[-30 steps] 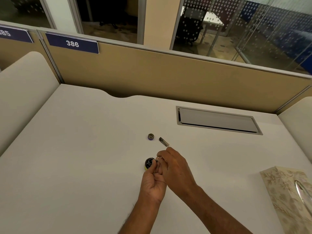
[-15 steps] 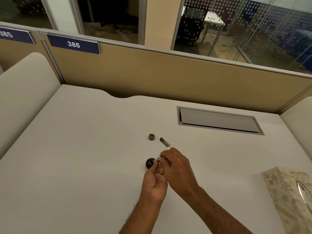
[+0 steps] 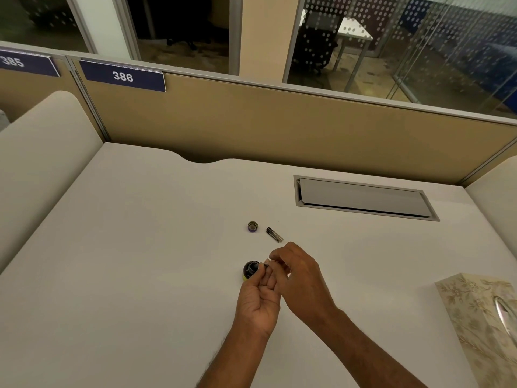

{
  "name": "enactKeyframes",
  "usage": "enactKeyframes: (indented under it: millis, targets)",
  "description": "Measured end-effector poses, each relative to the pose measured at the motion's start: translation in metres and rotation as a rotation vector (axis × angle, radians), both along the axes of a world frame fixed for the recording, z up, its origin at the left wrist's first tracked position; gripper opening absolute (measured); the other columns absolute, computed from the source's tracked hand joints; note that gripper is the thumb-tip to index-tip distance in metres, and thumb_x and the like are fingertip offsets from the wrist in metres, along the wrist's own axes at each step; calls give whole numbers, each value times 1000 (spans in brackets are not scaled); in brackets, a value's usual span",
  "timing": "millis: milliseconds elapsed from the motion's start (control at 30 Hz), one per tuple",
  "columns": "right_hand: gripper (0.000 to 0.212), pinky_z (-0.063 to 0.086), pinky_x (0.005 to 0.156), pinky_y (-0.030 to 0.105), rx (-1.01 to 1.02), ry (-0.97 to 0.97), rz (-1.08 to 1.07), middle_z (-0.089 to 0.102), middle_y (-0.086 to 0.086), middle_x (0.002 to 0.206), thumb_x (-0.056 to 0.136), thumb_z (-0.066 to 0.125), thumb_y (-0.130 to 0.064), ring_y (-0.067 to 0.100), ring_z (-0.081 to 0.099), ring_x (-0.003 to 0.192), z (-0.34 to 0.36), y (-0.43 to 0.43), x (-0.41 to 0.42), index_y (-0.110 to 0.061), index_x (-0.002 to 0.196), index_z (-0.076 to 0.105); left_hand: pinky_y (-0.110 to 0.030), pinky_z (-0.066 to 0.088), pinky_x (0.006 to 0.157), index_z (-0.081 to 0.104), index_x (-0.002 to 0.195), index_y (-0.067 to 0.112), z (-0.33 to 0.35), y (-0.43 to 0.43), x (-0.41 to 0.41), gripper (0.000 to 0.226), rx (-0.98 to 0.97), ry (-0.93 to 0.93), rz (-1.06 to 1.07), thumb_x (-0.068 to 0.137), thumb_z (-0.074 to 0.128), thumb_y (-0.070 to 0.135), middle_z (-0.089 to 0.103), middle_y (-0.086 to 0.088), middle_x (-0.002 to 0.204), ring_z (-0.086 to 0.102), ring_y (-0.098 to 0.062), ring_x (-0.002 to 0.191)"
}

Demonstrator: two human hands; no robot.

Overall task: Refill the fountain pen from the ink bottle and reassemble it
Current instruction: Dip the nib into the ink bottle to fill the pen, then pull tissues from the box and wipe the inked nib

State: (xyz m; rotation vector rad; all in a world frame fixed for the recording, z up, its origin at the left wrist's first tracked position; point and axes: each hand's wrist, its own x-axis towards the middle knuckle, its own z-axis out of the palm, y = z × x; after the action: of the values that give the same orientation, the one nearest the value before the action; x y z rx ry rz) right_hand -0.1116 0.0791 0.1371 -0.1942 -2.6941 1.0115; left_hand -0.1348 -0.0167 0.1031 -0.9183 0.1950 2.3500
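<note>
An open ink bottle point(image 3: 249, 270), dark with a yellow base, stands mid-counter point(image 3: 140, 275). Just right of its mouth, the left hand point(image 3: 258, 301) and right hand point(image 3: 300, 278) meet, fingertips of both pinching a small dark pen part point(image 3: 265, 265), mostly hidden by the fingers. Behind them lie the bottle cap point(image 3: 253, 226) and a short dark pen tube point(image 3: 274, 235), apart from each other. A floral tissue box point(image 3: 481, 317) sits far right, a closed hatch point(image 3: 363, 200) beyond.

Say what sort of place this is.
Most likely an open-plan office. The white desk is fenced by a tan partition carrying a numbered seat plate reading 386. A cable hatch is set into the desk, and glass walls enclose rooms behind.
</note>
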Motion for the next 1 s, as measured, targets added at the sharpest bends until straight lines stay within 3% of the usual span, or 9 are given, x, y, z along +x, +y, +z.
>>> enactKeyframes:
  millis: [133, 267, 400, 633, 767, 833, 1000]
  targets:
    - [7, 55, 71, 27, -8, 3, -10, 64, -8, 86, 92, 65, -11, 8, 61, 79, 3, 0, 3, -17, 91, 69, -38, 65, 58, 62, 111, -7, 10, -2, 4, 20, -15, 20, -18, 103, 49, 5, 77, -26, 87, 80, -29, 73]
    - [8, 50, 68, 17, -27, 4, -36, 63, -10, 84, 92, 66, -13, 6, 60, 78, 5, 1, 9, -19, 89, 68, -34, 61, 49, 62, 100, -7, 23, -4, 6, 19, -41, 50, -44, 104, 48, 5, 77, -26, 80, 79, -30, 67]
    - [7, 49, 68, 12, -62, -11, -58, 63, -12, 85, 93, 66, -15, 3, 61, 79, 5, 0, 17, -21, 91, 68, -38, 63, 55, 63, 100, -7, 21, -5, 8, 17, -83, 85, -89, 102, 52, 6, 77, -26, 85, 79, -32, 74]
    - [9, 53, 70, 16, -87, -19, -98, 66, -12, 89, 91, 68, -12, 4, 64, 82, 3, -1, 28, -20, 94, 70, -42, 65, 62, 64, 99, -7, 19, -8, 11, 14, -171, 145, -170, 99, 56, 4, 76, -26, 85, 79, -33, 76]
    - [11, 54, 73, 19, -119, -39, -145, 67, -12, 90, 92, 67, -11, 4, 65, 85, 0, -4, 36, -20, 95, 70, -52, 56, 99, 64, 108, -9, 14, -11, 13, 20, -278, 201, -231, 95, 61, 7, 75, -30, 99, 76, -39, 95]
    - [13, 55, 72, 18, -159, -52, -179, 68, -11, 91, 92, 66, -10, 5, 66, 85, -2, -6, 42, -21, 96, 70, -55, 49, 107, 65, 112, -10, 11, -12, 15, 24, -341, 226, -256, 96, 62, 7, 74, -32, 107, 72, -43, 106]
    - [22, 49, 71, 8, -318, -61, -247, 70, -12, 87, 90, 65, -2, 2, 65, 88, -2, -12, 61, -22, 93, 72, -43, 60, 91, 67, 112, -8, 15, -17, 25, 23, -484, 354, -326, 97, 62, 8, 76, -27, 109, 76, -36, 100]
